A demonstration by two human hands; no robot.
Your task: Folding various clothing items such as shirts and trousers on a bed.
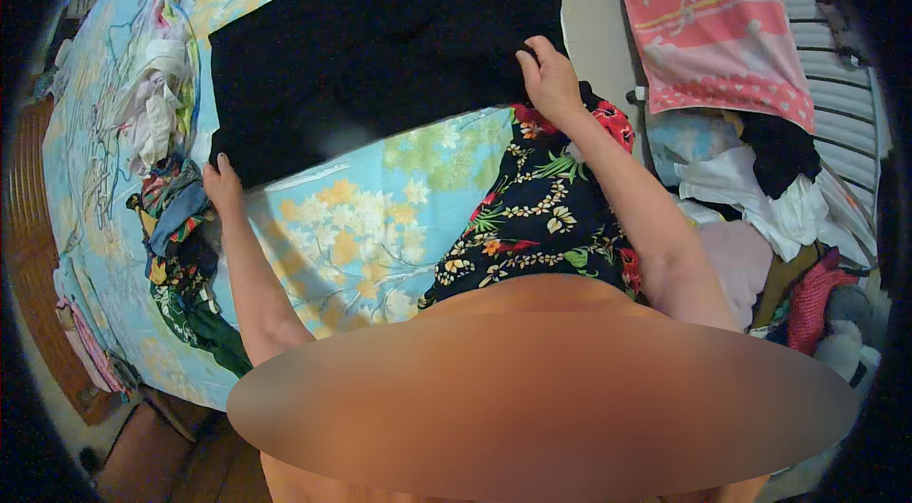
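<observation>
A black cloth garment (377, 54) lies spread in a wide folded shape on a bed with a light-blue floral sheet (342, 232). Its lower left corner is between the thumb and fingers of my left hand (224, 182); the fingers are partly hidden by the cloth. At its right edge is my right hand (552, 79), thumb and a finger bent against the black fabric; whether it grips the cloth cannot be told. Black floral-print clothing (548, 211) covers my lap below the right hand.
Left on the sheet lie a crumpled white cloth (153, 104), a heap of colourful clothes (178, 253) and several thin hangers (107, 118). To the right, a pink patterned towel (712, 26) hangs over a metal rack (830, 68), with mixed clothes (734, 253) piled below.
</observation>
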